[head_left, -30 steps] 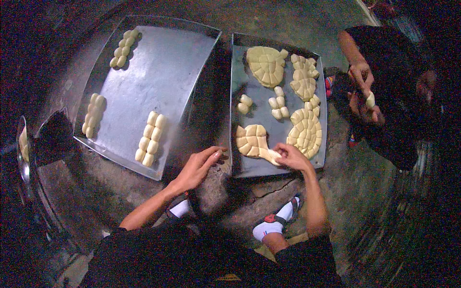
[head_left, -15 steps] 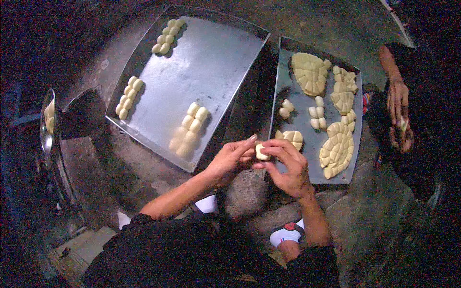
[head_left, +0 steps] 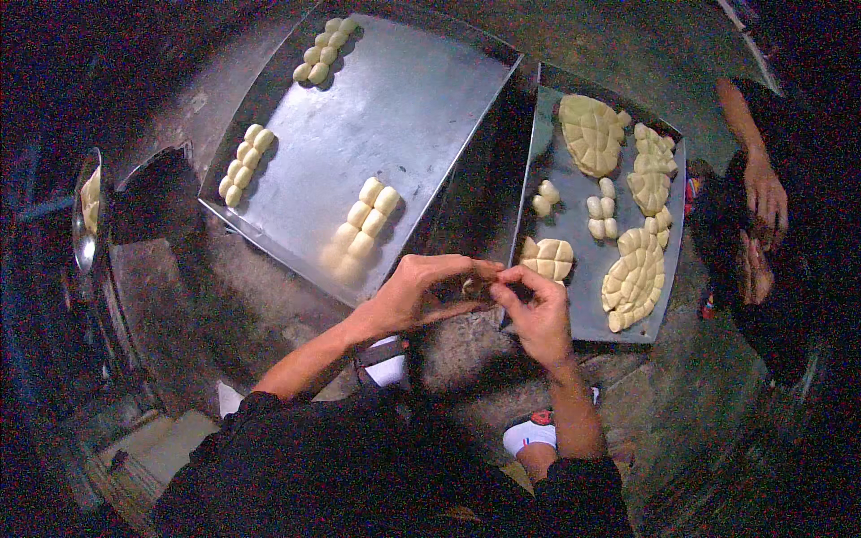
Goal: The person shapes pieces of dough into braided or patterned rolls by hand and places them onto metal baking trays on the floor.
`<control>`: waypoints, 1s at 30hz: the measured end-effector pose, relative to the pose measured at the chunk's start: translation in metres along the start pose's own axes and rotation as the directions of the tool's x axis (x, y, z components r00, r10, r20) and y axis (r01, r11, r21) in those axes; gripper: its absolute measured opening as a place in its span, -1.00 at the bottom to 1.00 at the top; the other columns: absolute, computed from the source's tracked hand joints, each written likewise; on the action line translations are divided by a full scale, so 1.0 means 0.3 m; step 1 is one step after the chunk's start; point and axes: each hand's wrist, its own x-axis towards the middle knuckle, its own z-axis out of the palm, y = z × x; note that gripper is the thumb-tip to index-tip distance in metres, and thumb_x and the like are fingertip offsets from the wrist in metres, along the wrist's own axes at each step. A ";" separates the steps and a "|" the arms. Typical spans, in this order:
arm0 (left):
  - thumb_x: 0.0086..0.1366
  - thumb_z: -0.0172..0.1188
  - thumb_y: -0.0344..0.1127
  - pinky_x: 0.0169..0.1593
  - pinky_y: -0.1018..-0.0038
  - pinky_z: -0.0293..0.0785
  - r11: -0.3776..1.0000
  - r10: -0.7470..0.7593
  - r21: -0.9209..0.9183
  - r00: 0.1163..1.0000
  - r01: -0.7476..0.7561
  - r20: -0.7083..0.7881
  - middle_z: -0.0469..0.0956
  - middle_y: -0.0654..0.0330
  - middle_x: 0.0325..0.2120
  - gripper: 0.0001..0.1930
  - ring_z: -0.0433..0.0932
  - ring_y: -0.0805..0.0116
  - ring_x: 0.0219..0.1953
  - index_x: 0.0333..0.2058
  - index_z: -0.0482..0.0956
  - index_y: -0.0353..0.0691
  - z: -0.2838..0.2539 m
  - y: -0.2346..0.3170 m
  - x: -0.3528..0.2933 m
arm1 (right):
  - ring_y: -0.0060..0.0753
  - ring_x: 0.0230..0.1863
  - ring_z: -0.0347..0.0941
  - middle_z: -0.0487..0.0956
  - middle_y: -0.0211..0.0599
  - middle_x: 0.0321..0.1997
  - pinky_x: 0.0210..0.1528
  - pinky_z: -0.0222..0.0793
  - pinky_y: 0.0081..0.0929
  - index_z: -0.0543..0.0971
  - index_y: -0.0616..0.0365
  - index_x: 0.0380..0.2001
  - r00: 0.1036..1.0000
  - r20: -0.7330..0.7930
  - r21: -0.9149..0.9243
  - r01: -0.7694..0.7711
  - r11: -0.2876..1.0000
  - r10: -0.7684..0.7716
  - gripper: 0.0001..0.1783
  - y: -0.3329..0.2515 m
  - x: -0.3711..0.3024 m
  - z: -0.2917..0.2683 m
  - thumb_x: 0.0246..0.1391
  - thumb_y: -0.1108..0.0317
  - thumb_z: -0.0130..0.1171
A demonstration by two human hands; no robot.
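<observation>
My left hand (head_left: 421,291) and my right hand (head_left: 538,309) meet fingertip to fingertip just in front of the gap between two metal trays. Both pinch a small dough piece (head_left: 468,285), which the fingers mostly hide. Right beyond my right hand, a scored dough slab (head_left: 549,258) lies at the near corner of the right tray (head_left: 574,229). That tray also holds larger scored slabs (head_left: 637,273) and small loose dough pieces (head_left: 603,208). The left tray (head_left: 404,108) carries three short double rows of dough balls; the nearest row (head_left: 368,215) is just beyond my left hand.
Another person crouches at the right, with hands (head_left: 767,193) close to the right tray's far side. A metal pan with dough (head_left: 88,202) stands at the far left. The trays rest on rough, dark ground, and my white shoes (head_left: 529,435) show below my arms.
My right hand took a dough piece from the right tray's near corner and brought it to my left hand. Both hands now close around it more tightly, hiding it.
</observation>
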 end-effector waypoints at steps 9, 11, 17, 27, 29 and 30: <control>0.44 0.03 -0.19 -0.25 0.44 0.65 0.920 -0.341 -0.233 0.937 0.316 -0.076 0.61 0.21 -0.34 -0.67 0.59 0.45 -0.32 -0.11 0.57 -0.37 0.043 -0.042 -0.022 | -0.16 -0.15 0.52 0.60 -0.13 -0.11 -0.10 0.43 -0.26 0.58 0.13 0.02 0.941 0.043 -0.360 0.328 0.873 -0.336 -0.62 -0.018 0.006 0.028 0.11 0.35 0.24; 0.50 -0.11 -0.07 -0.18 0.51 0.56 0.762 -0.420 -0.490 0.899 0.424 0.125 0.57 0.18 -0.30 -0.56 0.57 0.47 -0.19 0.01 0.52 -0.35 0.055 -0.026 -0.041 | -0.16 -0.23 0.55 0.61 -0.18 -0.22 -0.15 0.47 -0.29 0.61 0.17 -0.09 0.968 -0.002 -0.411 0.227 0.883 -0.250 -0.69 -0.003 0.008 0.017 0.09 0.34 0.27; 0.44 0.00 -0.11 0.09 0.57 0.40 0.645 -0.468 -0.545 0.840 0.536 0.274 0.58 0.21 -0.10 -0.59 0.49 0.49 0.01 0.05 0.53 -0.30 0.022 -0.036 -0.017 | -0.21 -0.27 0.58 0.60 -0.21 -0.31 -0.21 0.48 -0.33 0.60 0.18 -0.28 0.954 0.153 -0.209 0.285 0.935 -0.257 -0.78 -0.043 -0.014 -0.028 0.04 0.31 0.33; 0.13 0.39 -0.35 -0.05 0.48 0.56 0.883 -0.322 -0.342 0.945 0.321 0.055 0.67 0.11 -0.23 -0.59 0.64 0.43 -0.21 -0.06 0.55 -0.38 0.058 -0.020 -0.023 | -0.12 -0.12 0.49 0.51 -0.05 -0.15 -0.13 0.40 -0.24 0.52 0.18 -0.12 0.991 0.082 -0.445 0.134 0.886 -0.108 -0.65 -0.060 -0.009 0.005 0.08 0.24 0.29; 0.15 0.37 -0.38 -0.07 0.51 0.56 0.728 -0.468 -0.532 0.881 0.432 0.075 0.67 0.09 -0.24 -0.64 0.64 0.43 -0.22 -0.09 0.56 -0.40 0.060 -0.057 -0.028 | -0.07 0.01 0.41 0.43 -0.01 0.03 -0.02 0.36 -0.23 0.51 0.15 0.00 0.968 0.026 -0.553 0.223 0.803 -0.251 -0.57 -0.073 -0.014 0.022 0.08 0.22 0.27; 0.16 0.36 -0.40 -0.08 0.52 0.55 0.657 -0.529 -0.587 0.844 0.473 0.088 0.67 0.08 -0.24 -0.65 0.64 0.44 -0.22 -0.10 0.56 -0.41 0.062 -0.090 -0.033 | -0.07 0.08 0.36 0.38 -0.02 0.13 0.04 0.32 -0.26 0.50 0.13 0.06 0.940 -0.012 -0.567 0.275 0.777 -0.341 -0.53 -0.092 -0.032 0.044 0.09 0.22 0.26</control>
